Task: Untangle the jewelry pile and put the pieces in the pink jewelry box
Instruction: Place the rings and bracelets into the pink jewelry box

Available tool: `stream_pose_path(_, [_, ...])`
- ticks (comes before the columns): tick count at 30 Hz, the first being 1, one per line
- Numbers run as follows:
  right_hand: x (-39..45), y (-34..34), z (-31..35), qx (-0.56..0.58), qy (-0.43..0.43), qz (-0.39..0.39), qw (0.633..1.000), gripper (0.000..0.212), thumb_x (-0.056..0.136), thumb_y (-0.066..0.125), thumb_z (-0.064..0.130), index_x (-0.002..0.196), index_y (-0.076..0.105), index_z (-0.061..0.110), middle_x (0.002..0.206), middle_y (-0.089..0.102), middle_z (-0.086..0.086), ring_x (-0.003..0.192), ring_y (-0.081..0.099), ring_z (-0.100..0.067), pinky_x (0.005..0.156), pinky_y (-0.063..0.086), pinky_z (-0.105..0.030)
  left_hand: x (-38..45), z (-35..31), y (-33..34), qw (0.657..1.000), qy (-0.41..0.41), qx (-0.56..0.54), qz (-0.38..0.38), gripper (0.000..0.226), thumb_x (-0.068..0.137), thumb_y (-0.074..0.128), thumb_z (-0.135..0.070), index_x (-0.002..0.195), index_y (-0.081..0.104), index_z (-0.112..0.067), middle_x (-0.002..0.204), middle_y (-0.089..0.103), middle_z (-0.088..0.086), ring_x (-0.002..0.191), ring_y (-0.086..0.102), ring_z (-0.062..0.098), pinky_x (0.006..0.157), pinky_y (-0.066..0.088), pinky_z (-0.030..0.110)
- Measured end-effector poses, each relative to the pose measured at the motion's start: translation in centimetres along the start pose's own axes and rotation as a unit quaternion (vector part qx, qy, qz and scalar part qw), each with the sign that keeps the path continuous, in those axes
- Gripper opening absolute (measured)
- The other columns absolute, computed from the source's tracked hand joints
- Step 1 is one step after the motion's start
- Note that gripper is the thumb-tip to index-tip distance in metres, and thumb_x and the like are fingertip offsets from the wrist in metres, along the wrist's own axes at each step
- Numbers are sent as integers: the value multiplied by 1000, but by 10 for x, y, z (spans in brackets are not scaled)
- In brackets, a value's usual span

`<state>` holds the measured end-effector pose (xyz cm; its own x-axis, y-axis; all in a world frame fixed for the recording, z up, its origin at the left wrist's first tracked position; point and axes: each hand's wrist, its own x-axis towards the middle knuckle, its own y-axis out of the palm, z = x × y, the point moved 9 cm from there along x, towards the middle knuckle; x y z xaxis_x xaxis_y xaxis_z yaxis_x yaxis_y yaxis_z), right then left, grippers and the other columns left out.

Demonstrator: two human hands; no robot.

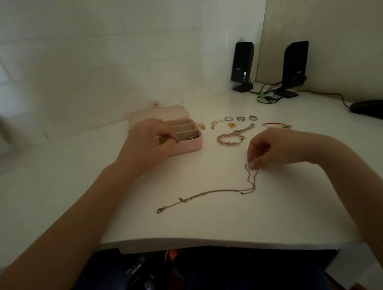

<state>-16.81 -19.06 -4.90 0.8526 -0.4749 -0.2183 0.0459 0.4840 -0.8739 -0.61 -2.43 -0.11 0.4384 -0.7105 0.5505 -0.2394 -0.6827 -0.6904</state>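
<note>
Pinching one end of a thin gold chain necklace [212, 192] between thumb and fingertips, the right hand [268, 149] sits right of centre on the white desk [76, 198], with the rest of the chain trailing left and near across the surface to its clasp. The left hand [147, 141] rests over the near-left corner of the open pink jewelry box [186, 145], fingers curled down into a compartment; whether they grip anything I cannot tell. One compartment already holds a small dark piece. Right of the box lie a pink bead bracelet [229, 138], three rings [240, 118], small gold pieces and a red cord [273, 124], all apart from one another. Lifting the doubled chain quickly could probably loop it into a fresh knot, or drag its clasp into the bracelet, since it lies near.
</note>
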Motion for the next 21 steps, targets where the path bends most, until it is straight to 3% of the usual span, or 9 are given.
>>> stream_pose_path(6, [1, -6, -7, 47, -52, -101, 992, 6, 82, 71, 25, 85, 66, 22, 91, 64, 5, 81, 57, -11, 72, 45, -19, -7, -15, -3, 998, 18, -8, -62, 27, 71, 52, -31, 73, 74, -16, 75, 61, -5, 79, 55, 16, 77, 44, 33])
stream_pose_path(10, [3, -10, -13, 38, -46, -138, 989, 19, 82, 71, 32, 96, 60, 25, 93, 56, 7, 82, 52, -7, 74, 43, -23, -15, -37, 4, 995, 70, 0, -64, 14, 70, 59, -10, 72, 73, -11, 73, 59, -7, 75, 48, 3, 73, 34, 6])
stream_pose_path(15, [7, -5, -5, -26, -46, -124, 991, 14, 89, 63, 33, 96, 58, 21, 87, 51, 8, 77, 47, -7, 65, 38, -20, -19, -48, 5, 994, 83, 2, -74, 16, 71, 58, -13, 76, 74, -10, 78, 56, -15, 81, 52, 8, 78, 37, 20])
stream_pose_path(18, [6, -6, -4, -18, -54, -135, 989, 13, 90, 61, 32, 96, 56, 20, 89, 51, 10, 81, 49, -7, 68, 40, -21, -19, -61, 4, 991, 100, -33, -83, 16, 71, 58, -11, 77, 72, -7, 79, 50, -31, 79, 51, -13, 79, 38, 7])
stream_pose_path(21, [0, -7, 4, 85, -83, -135, 984, 7, 90, 62, 24, 91, 58, 18, 89, 63, 7, 76, 58, -6, 65, 43, -17, -15, -59, 15, 993, 51, -83, -62, 15, 77, 62, -2, 86, 70, -10, 81, 59, -23, 79, 55, -15, 76, 41, 2])
